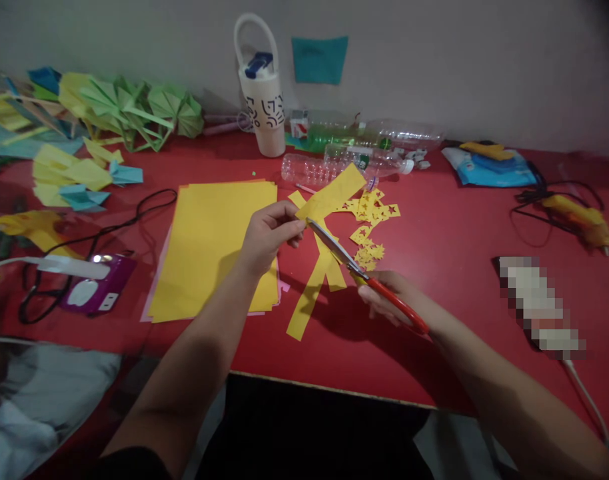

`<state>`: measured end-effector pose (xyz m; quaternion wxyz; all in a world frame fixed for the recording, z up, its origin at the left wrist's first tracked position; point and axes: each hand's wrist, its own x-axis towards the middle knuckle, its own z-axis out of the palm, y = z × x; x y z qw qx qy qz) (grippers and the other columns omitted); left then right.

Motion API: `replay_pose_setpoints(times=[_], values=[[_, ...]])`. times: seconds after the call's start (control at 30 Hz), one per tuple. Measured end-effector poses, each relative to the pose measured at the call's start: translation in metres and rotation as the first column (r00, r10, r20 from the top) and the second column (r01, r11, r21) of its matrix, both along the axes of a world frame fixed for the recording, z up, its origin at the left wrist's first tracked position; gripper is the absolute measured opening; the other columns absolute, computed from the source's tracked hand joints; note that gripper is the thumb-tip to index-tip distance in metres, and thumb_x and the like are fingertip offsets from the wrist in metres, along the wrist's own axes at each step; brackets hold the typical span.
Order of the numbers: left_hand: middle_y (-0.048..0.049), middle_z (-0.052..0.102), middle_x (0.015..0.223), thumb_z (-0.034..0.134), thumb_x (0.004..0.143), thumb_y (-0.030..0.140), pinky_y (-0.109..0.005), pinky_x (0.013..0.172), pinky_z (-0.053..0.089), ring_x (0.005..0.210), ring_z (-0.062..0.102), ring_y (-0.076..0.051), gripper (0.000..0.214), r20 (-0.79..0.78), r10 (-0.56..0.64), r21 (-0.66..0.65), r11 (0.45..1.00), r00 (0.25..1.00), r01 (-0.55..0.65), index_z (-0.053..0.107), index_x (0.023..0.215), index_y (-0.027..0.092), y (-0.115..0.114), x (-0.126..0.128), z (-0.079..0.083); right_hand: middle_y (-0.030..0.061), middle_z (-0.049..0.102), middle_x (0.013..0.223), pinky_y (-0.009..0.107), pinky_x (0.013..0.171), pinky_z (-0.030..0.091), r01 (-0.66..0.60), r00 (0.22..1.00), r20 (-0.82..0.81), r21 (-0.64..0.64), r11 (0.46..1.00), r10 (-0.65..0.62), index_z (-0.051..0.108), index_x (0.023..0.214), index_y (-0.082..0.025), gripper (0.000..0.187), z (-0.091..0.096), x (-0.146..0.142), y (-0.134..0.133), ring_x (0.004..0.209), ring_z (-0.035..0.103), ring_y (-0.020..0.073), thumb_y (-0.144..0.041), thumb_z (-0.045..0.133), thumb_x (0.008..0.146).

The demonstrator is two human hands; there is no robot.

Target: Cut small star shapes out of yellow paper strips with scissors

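My left hand is closed, pinching a yellow paper strip at its near end and holding it above the red table. My right hand grips red-handled scissors, whose blades reach up to the strip right by my left fingers. Loose yellow strips lie on the table under the scissors. Small yellow cut-outs with star holes lie just beyond.
A stack of yellow sheets lies left of my hands. Folded green, yellow and blue paper shapes crowd the far left. A white bottle bag, plastic bottles, a glue gun, a power strip and cables sit around.
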<state>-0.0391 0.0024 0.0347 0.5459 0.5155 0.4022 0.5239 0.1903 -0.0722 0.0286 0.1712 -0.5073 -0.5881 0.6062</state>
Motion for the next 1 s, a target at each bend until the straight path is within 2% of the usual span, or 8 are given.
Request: replay_pose_setpoints(times=[0.1, 0.23, 0.37, 0.53, 0.77, 1.0], values=[[0.0054, 0.056, 0.048, 0.069, 0.059, 0.024, -0.018, 0.041, 0.045, 0.042, 0.050, -0.006, 0.011, 0.006, -0.008, 0.018, 1.000, 1.000, 0.008, 0.059, 0.060, 0.019, -0.002, 0.002, 0.000, -0.0095, 0.039, 0.044, 0.021, 0.035, 0.035, 0.002, 1.000, -0.021, 0.011, 1.000, -0.001, 0.042, 0.063, -0.023, 0.053, -0.001, -0.001, -0.001, 0.033, 0.037, 0.0057, -0.069, 0.065, 0.074], [0.0057, 0.055, 0.048, 0.069, 0.059, 0.025, -0.018, 0.041, 0.045, 0.042, 0.050, -0.005, 0.013, 0.013, 0.006, 0.013, 1.000, 1.000, -0.006, 0.058, 0.060, 0.019, -0.004, 0.006, 0.000, -0.0105, 0.036, 0.042, 0.027, 0.047, 0.048, -0.032, 0.998, -0.058, 0.034, 0.999, 0.034, 0.042, 0.064, -0.024, 0.051, -0.004, -0.002, -0.001, 0.034, 0.038, 0.0069, -0.069, 0.062, 0.077], [0.0059, 0.054, 0.049, 0.070, 0.061, 0.027, -0.018, 0.042, 0.046, 0.043, 0.050, -0.005, 0.017, 0.035, 0.016, 0.025, 1.000, 0.999, -0.016, 0.055, 0.061, 0.019, -0.005, 0.010, -0.003, -0.0108, 0.037, 0.041, 0.031, 0.055, 0.053, -0.033, 0.996, -0.079, 0.032, 0.999, 0.035, 0.042, 0.064, -0.024, 0.053, -0.005, -0.005, -0.002, 0.034, 0.038, 0.0072, -0.072, 0.059, 0.076], [0.0054, 0.057, 0.051, 0.070, 0.064, 0.026, -0.018, 0.044, 0.047, 0.046, 0.052, -0.006, 0.016, 0.067, -0.003, 0.028, 1.000, 0.998, 0.001, 0.055, 0.062, 0.019, -0.008, 0.013, -0.007, -0.0116, 0.036, 0.038, 0.035, 0.059, 0.054, -0.024, 0.997, -0.077, 0.033, 0.999, 0.026, 0.046, 0.068, -0.023, 0.058, -0.008, -0.006, -0.004, 0.034, 0.037, 0.0077, -0.080, 0.054, 0.075], [0.0060, 0.056, 0.049, 0.070, 0.064, 0.026, -0.017, 0.044, 0.046, 0.043, 0.051, -0.005, 0.018, 0.096, -0.006, 0.027, 1.000, 0.995, 0.003, 0.054, 0.060, 0.019, -0.009, 0.015, -0.006, -0.0118, 0.036, 0.037, 0.033, 0.057, 0.054, -0.021, 0.995, -0.092, 0.021, 1.000, 0.023, 0.044, 0.066, -0.023, 0.063, -0.006, -0.008, -0.004, 0.033, 0.036, 0.0072, -0.086, 0.051, 0.071], [0.0063, 0.056, 0.047, 0.072, 0.060, 0.025, -0.016, 0.042, 0.045, 0.042, 0.051, -0.005, 0.019, 0.104, 0.006, 0.000, 1.000, 0.995, -0.006, 0.054, 0.058, 0.019, -0.009, 0.016, -0.005, -0.0112, 0.034, 0.039, 0.030, 0.054, 0.052, -0.019, 0.994, -0.107, 0.055, 0.998, 0.024, 0.041, 0.063, -0.024, 0.059, -0.006, -0.009, -0.004, 0.035, 0.037, 0.0073, -0.080, 0.054, 0.075]])
